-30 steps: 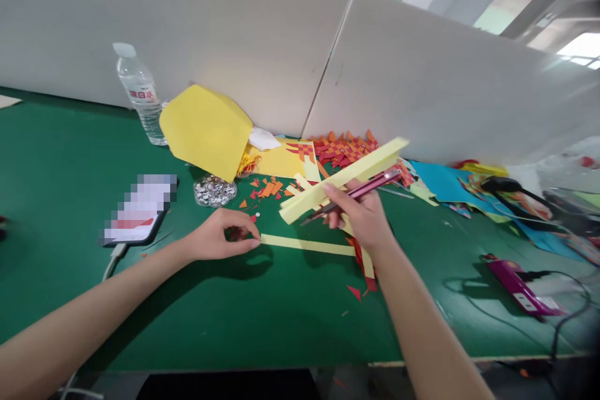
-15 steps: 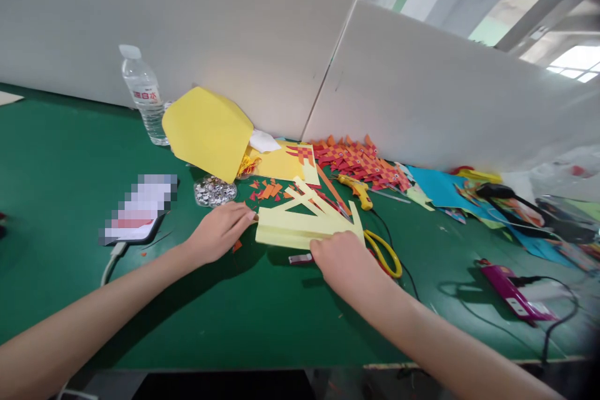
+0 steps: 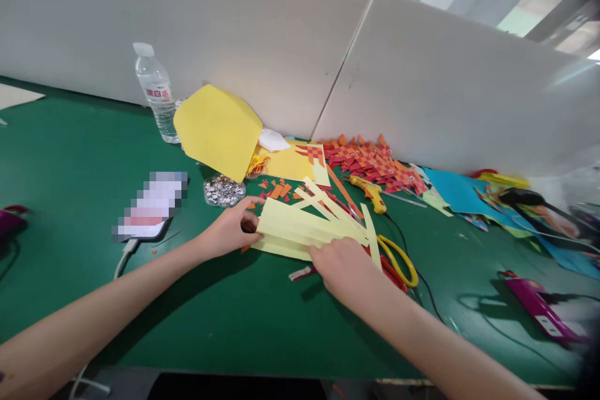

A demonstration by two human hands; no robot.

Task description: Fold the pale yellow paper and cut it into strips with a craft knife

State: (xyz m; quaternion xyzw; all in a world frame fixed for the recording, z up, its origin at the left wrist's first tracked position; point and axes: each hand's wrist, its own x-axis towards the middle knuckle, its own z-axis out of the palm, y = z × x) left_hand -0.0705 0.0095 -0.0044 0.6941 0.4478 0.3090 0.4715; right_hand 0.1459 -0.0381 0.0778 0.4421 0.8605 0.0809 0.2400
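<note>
A pale yellow sheet of paper [image 3: 295, 228] with a lengthwise crease lies between my hands above the green table. My left hand [image 3: 233, 227] pinches its left edge between thumb and fingers. My right hand [image 3: 344, 265] is closed on its lower edge near the right end; some of its fingertips are hidden. Cut pale yellow paper strips [image 3: 323, 203] lie just behind the sheet, and one strip [image 3: 372, 237] stands out at its right. Scissors with yellow handles [image 3: 400, 262] rest beside my right hand, and a small utility knife [image 3: 301, 274] lies partly under it.
A yellow glue gun [image 3: 370, 192] and a pile of orange-red woven paper fish [image 3: 375, 162] lie behind. To the left are a phone [image 3: 152, 206], a tub of googly eyes [image 3: 224, 190] and a water bottle [image 3: 157, 94]. A purple power strip [image 3: 544, 309] is at right.
The sheet has tilted so more of its face shows, with the crease across it. My left thumb and fingers have spread wider at its edge. The view has shifted slightly.
</note>
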